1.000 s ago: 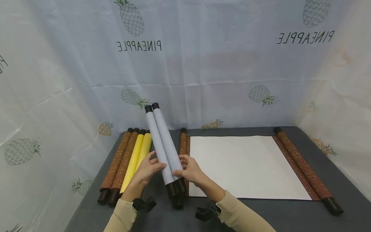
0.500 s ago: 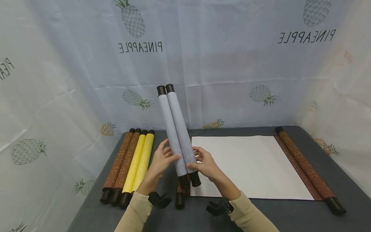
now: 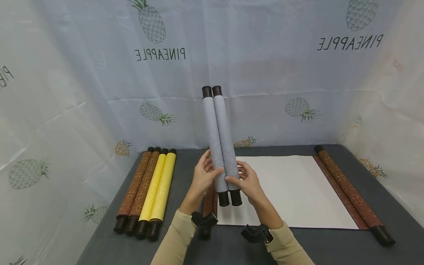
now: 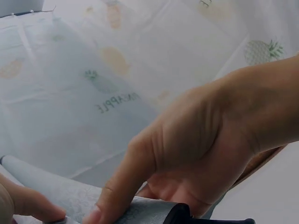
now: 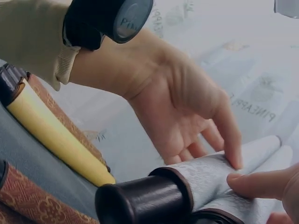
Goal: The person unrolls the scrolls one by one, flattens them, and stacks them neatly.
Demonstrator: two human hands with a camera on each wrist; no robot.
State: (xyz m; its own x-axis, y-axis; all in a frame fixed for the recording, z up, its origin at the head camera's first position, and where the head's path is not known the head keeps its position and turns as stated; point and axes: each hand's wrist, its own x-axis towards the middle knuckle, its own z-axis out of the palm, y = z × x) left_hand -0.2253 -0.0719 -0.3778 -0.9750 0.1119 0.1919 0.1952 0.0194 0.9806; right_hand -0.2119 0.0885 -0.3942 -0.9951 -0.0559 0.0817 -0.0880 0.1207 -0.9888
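A pale grey-blue scroll [image 3: 214,132], rolled from both ends into two side-by-side rolls with dark end knobs, is held up at a tilt over the table. My left hand [image 3: 202,178] grips the left roll near its lower end, thumb across the front. On the right roll, my right hand [image 3: 249,184] has its thumb in front and fingers behind. The right wrist view shows the left hand [image 5: 182,100] around its roll beside a dark knob [image 5: 145,198]. Behind the held scroll lies an unrolled scroll [image 3: 285,191] with white paper; its left brown roller [image 3: 207,206] is partly hidden.
At the left lie a rolled brown patterned scroll [image 3: 139,187] and a rolled yellow scroll [image 3: 159,187], side by side. The unrolled scroll's right roller [image 3: 346,187] lies near the table's right edge. A pineapple-print curtain [image 3: 265,73] surrounds the dark grey table [image 3: 180,191].
Both hands have carried the grey-blue scroll up and to the right, away from the yellow scroll. It now stands closer to upright, in front of the unrolled scroll's left end.
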